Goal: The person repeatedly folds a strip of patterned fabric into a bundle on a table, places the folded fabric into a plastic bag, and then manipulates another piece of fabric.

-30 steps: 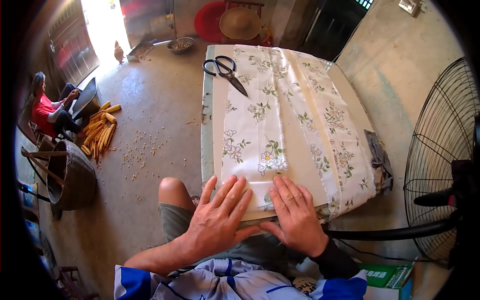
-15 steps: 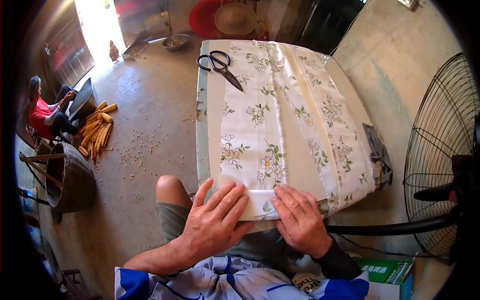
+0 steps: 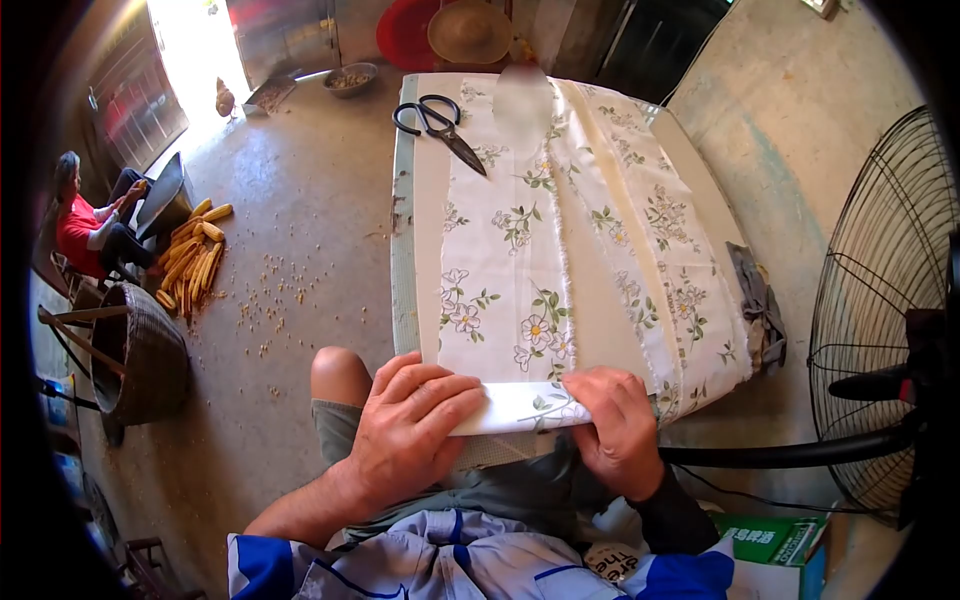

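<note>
A strip of white floral fabric (image 3: 505, 300) lies lengthwise on the table, its near end turned over into a flat fold (image 3: 525, 405). My left hand (image 3: 415, 420) grips the left end of that fold, fingers curled over the top and thumb hidden beneath. At the right end, my right hand (image 3: 612, 425) is closed on the same fold, fingers bent over it. A second floral strip (image 3: 670, 240) lies slanted to the right. Black-handled scissors (image 3: 440, 132) rest at the far left of the cloth, blades pointing toward me.
The table's left edge (image 3: 403, 250) is pale green. A large fan (image 3: 880, 300) stands close on the right. Grey cloth (image 3: 758, 305) hangs at the table's right edge. On the left floor are corn cobs (image 3: 195, 255), a woven basket (image 3: 138, 355) and a seated person (image 3: 90, 220).
My hands have gone from lying fairly flat on the fabric to curling around its folded near end. The fold now looks thicker and slightly raised at the table's near edge.
</note>
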Demonstrator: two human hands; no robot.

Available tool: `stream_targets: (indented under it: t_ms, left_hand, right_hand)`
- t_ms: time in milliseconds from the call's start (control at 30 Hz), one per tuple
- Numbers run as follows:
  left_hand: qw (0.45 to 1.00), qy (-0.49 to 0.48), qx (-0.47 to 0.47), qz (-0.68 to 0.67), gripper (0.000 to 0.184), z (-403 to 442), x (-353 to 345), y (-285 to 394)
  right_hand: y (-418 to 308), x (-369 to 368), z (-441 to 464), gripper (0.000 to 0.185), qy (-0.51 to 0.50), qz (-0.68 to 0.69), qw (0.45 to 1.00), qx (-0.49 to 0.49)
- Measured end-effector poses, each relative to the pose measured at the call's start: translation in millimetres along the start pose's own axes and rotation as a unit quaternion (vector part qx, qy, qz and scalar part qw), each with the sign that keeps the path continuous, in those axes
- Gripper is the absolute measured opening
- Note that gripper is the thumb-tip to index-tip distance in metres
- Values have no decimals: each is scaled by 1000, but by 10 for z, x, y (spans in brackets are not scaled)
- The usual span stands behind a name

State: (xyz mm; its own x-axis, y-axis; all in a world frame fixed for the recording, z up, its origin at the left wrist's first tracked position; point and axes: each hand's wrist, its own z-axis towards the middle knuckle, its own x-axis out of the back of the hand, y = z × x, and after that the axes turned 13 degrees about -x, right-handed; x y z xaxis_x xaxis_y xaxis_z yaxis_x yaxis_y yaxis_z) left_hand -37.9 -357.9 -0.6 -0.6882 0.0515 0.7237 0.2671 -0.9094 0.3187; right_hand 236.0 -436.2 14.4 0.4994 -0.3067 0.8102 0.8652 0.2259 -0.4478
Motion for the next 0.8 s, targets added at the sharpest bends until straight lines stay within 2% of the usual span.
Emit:
stream_targets:
  t_ms: [133,367,633,800]
  left_hand:
    - [1000,29,4,5,43,-1,-25,-82]
    - [997,71,42,9,53,25,-97,-157]
    - [995,63,67,44,63,150,-56,-153]
    - [991,79,97,51,68,114,-150,-217]
  right_hand:
    - [39,-51,12,61,9,21,999,-31]
    - [26,-115,71,58,41,26,997,-52]
    - [-33,-220,114,67,87,5,991,-101]
    - [-59,-296,111,71,79,45,981,-171]
